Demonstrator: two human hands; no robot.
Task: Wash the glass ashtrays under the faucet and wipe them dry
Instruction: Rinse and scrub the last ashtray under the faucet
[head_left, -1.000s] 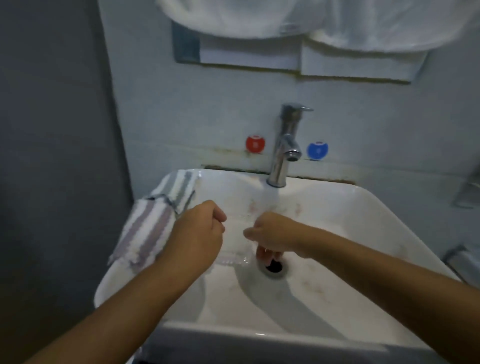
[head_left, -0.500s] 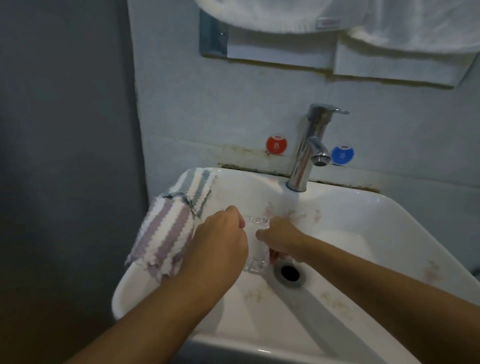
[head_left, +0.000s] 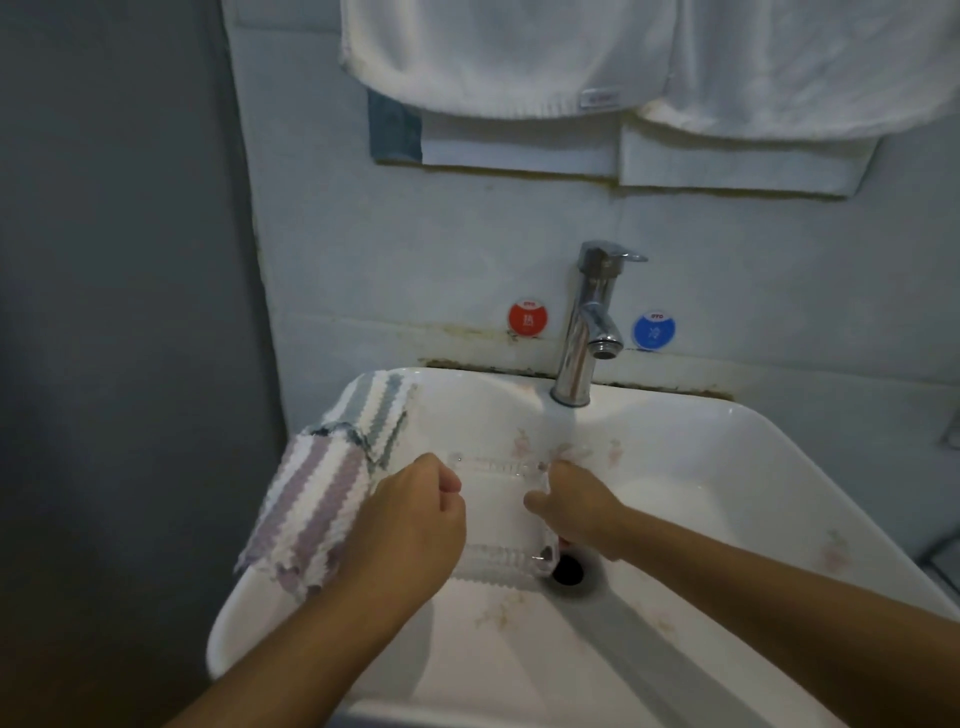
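Ashtray: I hold the square glass ashtray (head_left: 496, 519) over the sink (head_left: 727, 467), just in front of the faucet (head_left: 582, 332) and beside the drain (head_left: 568, 570); it looks tipped toward me, with ribbed edges at top and bottom.

Left grip: my left hand (head_left: 410, 525) is curled round the ashtray's left edge, the fingers tucked out of sight behind the knuckles.

Right grip: my right hand (head_left: 576, 512) pinches the right edge, thumb on the near face, the other fingers hidden behind the glass.

Water: a stream (head_left: 563, 426) falls from the spout and strikes near the top right corner, by my right hand.

Weight: thick-walled glass, so I judge it heavy for its size and wholly stiff.

Slip: wet and smooth; the flat faces will likely slide under my fingers, so the ribbed edges look like the better hold.

Fragility: a drop onto the hard basin could chip or crack it, so I would keep it low and held on two opposite edges.

Where to take hold: opposite sides, thumb in front and fingers behind; one hand should keep its hold whenever the other shifts.

Cloth: the striped towel (head_left: 322, 493) lies over the sink's left rim, just beside my left hand, handy for drying.
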